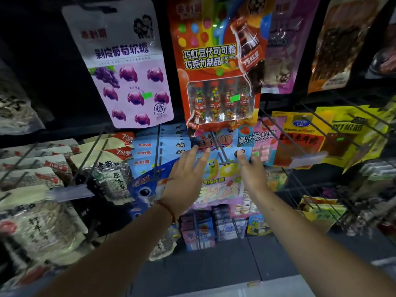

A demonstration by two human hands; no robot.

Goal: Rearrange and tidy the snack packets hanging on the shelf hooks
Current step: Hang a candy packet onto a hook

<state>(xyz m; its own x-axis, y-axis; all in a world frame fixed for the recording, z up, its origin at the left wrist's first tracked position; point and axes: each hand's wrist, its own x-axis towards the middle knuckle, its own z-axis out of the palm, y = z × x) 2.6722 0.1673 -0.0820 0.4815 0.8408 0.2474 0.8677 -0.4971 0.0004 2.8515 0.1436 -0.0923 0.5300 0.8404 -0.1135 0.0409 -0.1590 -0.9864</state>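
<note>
Below the red packet [218, 67] reading "巧虹豆代可可脂巧克力制品", the left hand [184, 176] lies flat-fingered on a light-blue marshmallow packet [222, 168] whose top corner the right hand [252, 170] pinches.

Open room: the dark gap [53, 67] left of the purple grape-gummy packet [126, 67], the narrow black strip between that packet and the red chocolate-bean packet [218, 67], and the grey floor [214, 273] below the lowest row. Obstructions: bare wire hooks [315, 127] jutting forward at the right over the yellow jerky packets [334, 133], and further hooks at the left over the sunflower-seed packets [42, 181], each tipped with a clear price-tag holder [70, 192]. Centre row: left hand [182, 176] and right hand [252, 172] flank the pale-blue marshmallow packet [220, 170], blue packets [150, 153] close on the left, pink fruit-roll packets [261, 142] close on the right.
</note>
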